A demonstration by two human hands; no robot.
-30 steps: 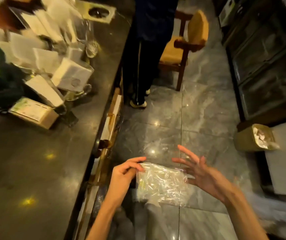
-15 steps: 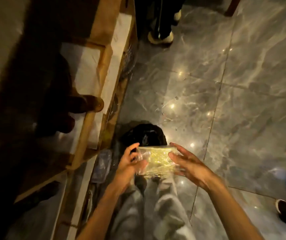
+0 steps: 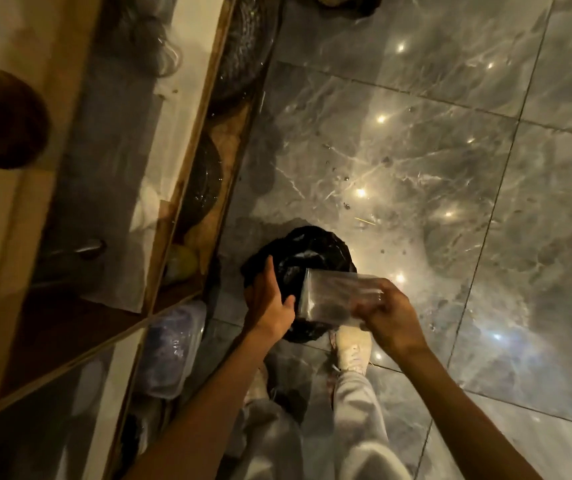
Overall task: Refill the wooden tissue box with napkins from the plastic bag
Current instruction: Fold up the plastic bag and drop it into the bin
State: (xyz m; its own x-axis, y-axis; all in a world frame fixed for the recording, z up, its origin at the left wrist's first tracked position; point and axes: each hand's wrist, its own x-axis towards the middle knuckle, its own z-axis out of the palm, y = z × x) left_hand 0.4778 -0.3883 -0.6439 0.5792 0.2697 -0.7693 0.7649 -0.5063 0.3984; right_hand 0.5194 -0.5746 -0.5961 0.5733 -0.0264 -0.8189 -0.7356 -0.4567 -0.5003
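Plastic bag (image 3: pixel 333 296), apparently empty, pinched in right hand (image 3: pixel 386 311) over black-lined bin (image 3: pixel 309 251); left hand (image 3: pixel 269 299) open, empty. Disposal step; next, release.

Plastic bag (image 3: pixel 333 296) in the right hand (image 3: pixel 386 311) is looking see-through and blurry, can't tell what's inside. It's covering part of the black bin (image 3: pixel 298 251) beneath both hands.

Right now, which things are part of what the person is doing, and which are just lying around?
Part of the job:
- clear plastic bag, looks empty, held in the right hand
- black bin bag, touched by the left hand

Just lying about:
- glass dishes on the wooden shelf
- plastic tubs lower down
- marble floor
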